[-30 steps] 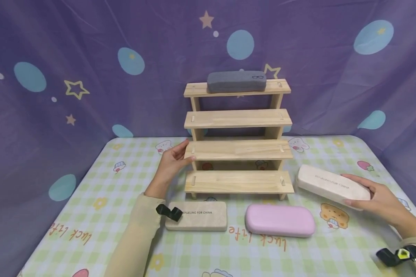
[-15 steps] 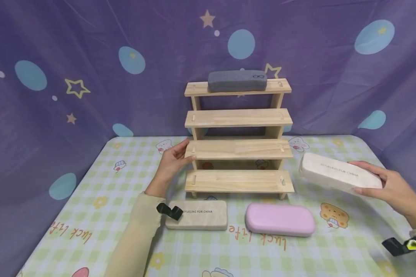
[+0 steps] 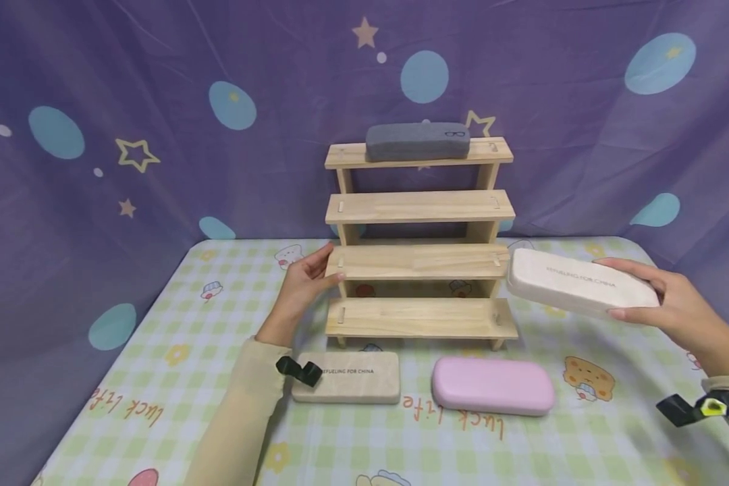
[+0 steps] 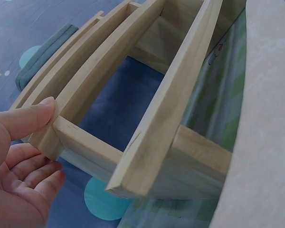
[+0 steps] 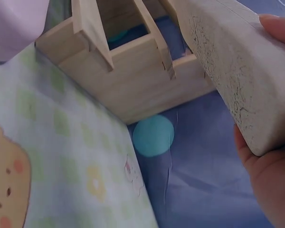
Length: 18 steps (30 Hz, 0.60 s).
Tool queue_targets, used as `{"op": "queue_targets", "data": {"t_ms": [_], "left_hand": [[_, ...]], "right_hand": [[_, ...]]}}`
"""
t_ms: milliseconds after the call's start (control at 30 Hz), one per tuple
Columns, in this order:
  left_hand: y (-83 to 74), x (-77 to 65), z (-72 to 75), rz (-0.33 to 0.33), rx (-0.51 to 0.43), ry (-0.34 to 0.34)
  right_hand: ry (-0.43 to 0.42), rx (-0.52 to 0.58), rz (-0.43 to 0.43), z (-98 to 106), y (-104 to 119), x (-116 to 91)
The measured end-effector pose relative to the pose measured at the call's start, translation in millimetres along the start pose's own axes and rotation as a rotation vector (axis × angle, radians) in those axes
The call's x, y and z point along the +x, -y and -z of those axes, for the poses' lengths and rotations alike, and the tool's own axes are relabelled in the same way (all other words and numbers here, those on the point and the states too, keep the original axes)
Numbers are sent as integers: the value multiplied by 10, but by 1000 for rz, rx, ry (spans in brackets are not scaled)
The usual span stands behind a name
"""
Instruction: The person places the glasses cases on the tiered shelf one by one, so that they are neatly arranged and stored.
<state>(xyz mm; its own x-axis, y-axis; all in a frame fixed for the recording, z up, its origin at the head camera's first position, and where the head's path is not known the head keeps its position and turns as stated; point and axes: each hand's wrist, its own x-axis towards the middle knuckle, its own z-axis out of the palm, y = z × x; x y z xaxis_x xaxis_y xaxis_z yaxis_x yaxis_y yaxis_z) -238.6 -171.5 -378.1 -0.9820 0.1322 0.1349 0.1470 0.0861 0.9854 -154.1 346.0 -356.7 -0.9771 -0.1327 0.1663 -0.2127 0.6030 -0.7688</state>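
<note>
A wooden stand with several stepped shelves [image 3: 419, 262] is at the middle of the table. My left hand [image 3: 300, 283] grips the left end of its second shelf from the bottom; in the left wrist view the thumb [image 4: 33, 118] lies on the shelf end with the fingers below. Held up at the stand's right side, a whitish glasses case [image 3: 574, 280] with printed lettering tilts down to the right. My right hand [image 3: 674, 310] grips it by its right end, and the right wrist view shows its crackled side close up. A grey glasses case [image 3: 418, 142] lies on the top shelf.
In front of the stand lie a beige glasses case [image 3: 352, 381], partly behind my left wrist's camera strap, and a pink glasses case [image 3: 492, 386]. A green checked cloth [image 3: 206, 405] covers the table. Behind hangs a purple curtain [image 3: 279, 54].
My right hand has lifted the whitish glasses case off the table's right side, then moved it left and up, closer to the stand. The left hand stays on the shelf.
</note>
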Motion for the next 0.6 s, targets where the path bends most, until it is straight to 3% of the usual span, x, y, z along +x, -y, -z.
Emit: {"op": "queue_targets", "data": {"t_ms": [100, 300, 600], "left_hand": [[5, 2, -2, 2, -1, 2], [-1, 9, -4, 3, 1, 2], [6, 7, -2, 18, -2, 0]], "right_hand": [[-3, 13, 28, -29, 63, 75], [0, 180, 130, -181, 212, 257], [37, 211, 84, -334, 560, 592]]}}
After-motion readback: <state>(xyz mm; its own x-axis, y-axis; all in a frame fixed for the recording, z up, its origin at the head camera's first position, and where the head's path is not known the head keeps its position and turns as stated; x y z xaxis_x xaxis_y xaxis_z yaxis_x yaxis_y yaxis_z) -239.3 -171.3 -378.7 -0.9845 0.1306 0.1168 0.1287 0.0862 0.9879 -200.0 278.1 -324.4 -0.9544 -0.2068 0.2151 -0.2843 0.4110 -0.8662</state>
